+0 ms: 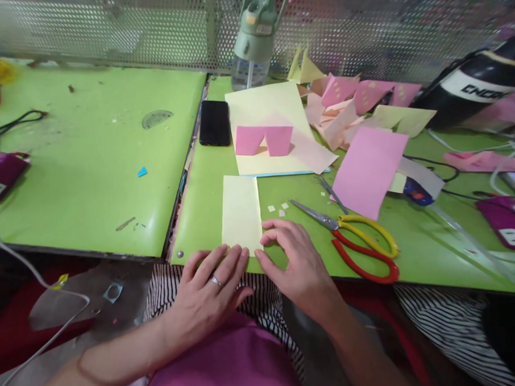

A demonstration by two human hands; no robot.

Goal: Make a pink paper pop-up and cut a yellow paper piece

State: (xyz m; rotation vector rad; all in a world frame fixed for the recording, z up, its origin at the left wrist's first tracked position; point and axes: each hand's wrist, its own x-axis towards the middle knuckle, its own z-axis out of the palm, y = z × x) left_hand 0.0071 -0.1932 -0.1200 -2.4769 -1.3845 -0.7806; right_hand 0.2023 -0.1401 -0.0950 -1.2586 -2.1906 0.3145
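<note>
A pale yellow paper rectangle [240,212] lies flat on the green table near its front edge. My left hand [215,279] rests at the paper's lower edge, fingers extended and flat, a ring on one finger. At the paper's lower right edge, my right hand [295,257] has its fingers bent and spread apart, fingertips near or on the paper. Scissors [337,224] with yellow and red handles lie to the right, blades apart. Small paper squares [281,213] lie between paper and scissors. A folded pink paper piece [250,141] stands on a larger cream sheet [270,105].
A black phone [215,123] lies left of the cream sheet. Behind are a clear bottle [252,47] and a black bottle [479,83]. Pink paper [372,169] and crumpled paper pieces [340,120] cover the right side. A gap [183,184] separates the tabletops. Cables run at both sides.
</note>
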